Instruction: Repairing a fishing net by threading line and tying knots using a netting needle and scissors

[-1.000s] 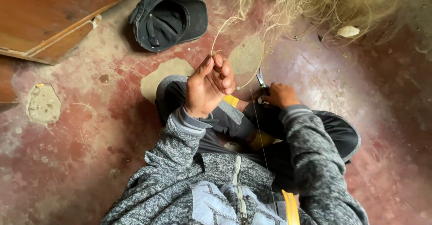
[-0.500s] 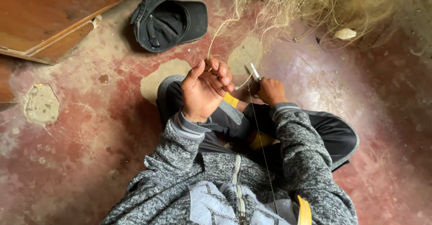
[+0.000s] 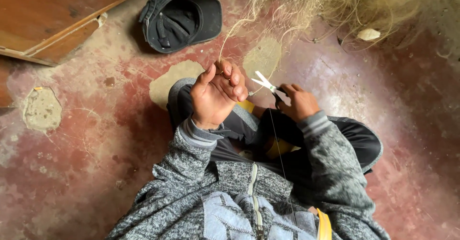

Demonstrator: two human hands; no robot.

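A thin pale strand [image 3: 225, 46] ran from the tangled net [image 3: 330, 5] down into the left hand [image 3: 215, 98], whose grip was closed on it, the fingers [image 3: 235, 79] curled and the thumb raised so the line stood taut above the fist. Just to the right of that grip, small scissors [image 3: 265, 83] were held in the right hand [image 3: 297, 103], its grip clamped round the handles, while the blades stood apart and pointed toward the strand without quite touching it. By the look of it, the step in hand was trimming the line close to the pinch; the next move would call for bringing the open blades across the strand near the left fingers while keeping it stretched, and keeping the tips off the skin. Farther out, beyond the left grip, a dark cap [image 3: 179, 19] lay upturned on the worn red floor [image 3: 76, 173], and a wooden board [image 3: 43, 14] sat farther left still.
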